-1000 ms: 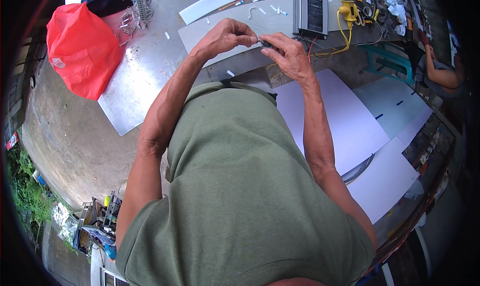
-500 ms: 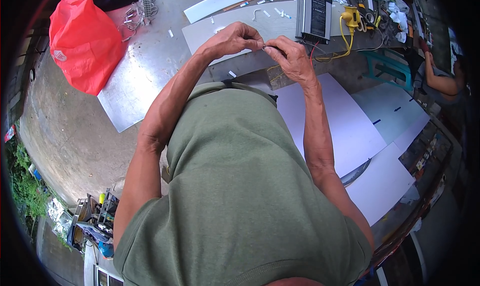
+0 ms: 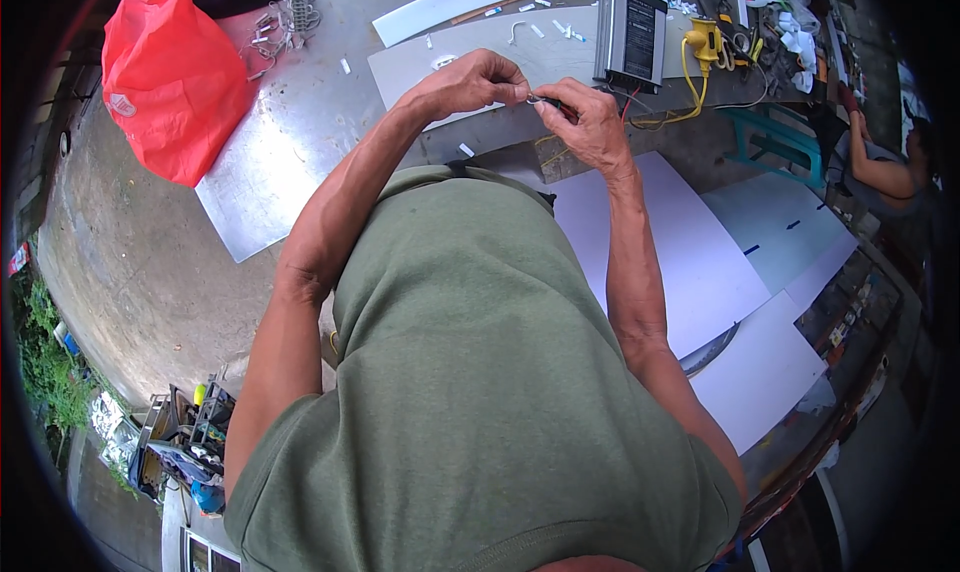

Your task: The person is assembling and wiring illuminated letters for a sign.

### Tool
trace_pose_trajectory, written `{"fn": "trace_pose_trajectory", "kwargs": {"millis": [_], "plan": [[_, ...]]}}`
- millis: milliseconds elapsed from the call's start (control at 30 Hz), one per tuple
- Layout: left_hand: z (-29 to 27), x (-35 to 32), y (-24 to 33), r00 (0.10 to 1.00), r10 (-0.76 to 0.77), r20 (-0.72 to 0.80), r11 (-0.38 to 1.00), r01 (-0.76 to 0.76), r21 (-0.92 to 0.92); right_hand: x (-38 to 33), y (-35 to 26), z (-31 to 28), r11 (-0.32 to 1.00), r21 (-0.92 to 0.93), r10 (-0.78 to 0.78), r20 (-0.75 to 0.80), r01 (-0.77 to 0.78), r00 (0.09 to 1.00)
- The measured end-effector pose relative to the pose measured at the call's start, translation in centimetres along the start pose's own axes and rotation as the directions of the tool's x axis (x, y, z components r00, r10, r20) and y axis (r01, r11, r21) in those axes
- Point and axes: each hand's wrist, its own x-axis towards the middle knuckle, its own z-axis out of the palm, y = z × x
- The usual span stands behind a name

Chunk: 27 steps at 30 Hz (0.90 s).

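Note:
My left hand (image 3: 482,80) is closed, its thumb and fingertips pinching something tiny that I cannot make out. Close against it, fingertips almost meeting, my right hand (image 3: 590,124) grips thin wires (image 3: 552,102), dark with a trace of red. Both hands are above the near edge of the metal table. Just beyond my right hand stands a black and silver power supply box (image 3: 632,37), with a red wire (image 3: 630,102) running from it toward that hand. Small white pieces (image 3: 537,30) are scattered on the grey sheet (image 3: 400,70) beyond my hands.
A red plastic bag (image 3: 172,87) rests at the table's left. Coiled wire strands (image 3: 295,12) lie at the back. To the right are a yellow socket with cable (image 3: 704,42), loose tools, a teal stool (image 3: 775,137), large white sheets (image 3: 670,242) and another person (image 3: 885,167).
The right fingers have shifted slightly, so more of the dark wires shows between them. Both hands stay close together in nearly the same place.

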Motion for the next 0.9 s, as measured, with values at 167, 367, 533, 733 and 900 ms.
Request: {"fn": "trace_pose_trajectory", "kwargs": {"millis": [167,367,533,733,900], "plan": [[0.0,0.2,-0.1,0.999,0.034,0.01,0.999,-0.034,-0.011,0.0,-0.2,0.2,1.0,0.017,0.007,-0.042,-0.006,0.999],[0.1,0.1,0.6,0.998,0.064,0.002,0.989,-0.064,0.134,-0.1,-0.1,0.4,0.996,0.052,0.07,-0.048,-0.068,0.996],[0.1,0.0,1.0,0.987,0.16,-0.017,0.944,-0.147,0.297,-0.2,0.0,0.5,0.985,0.099,0.145,-0.036,-0.141,0.989],[-0.6,-0.4,0.9,0.932,0.323,-0.166,0.883,-0.234,0.406,-0.3,0.5,0.4,0.976,0.111,0.191,-0.052,-0.185,0.98],[-7.1,-2.9,0.1,0.775,0.269,-0.572,0.95,-0.116,0.29,-0.1,1.5,0.7,0.952,0.179,0.267,-0.097,-0.247,0.959]]}}
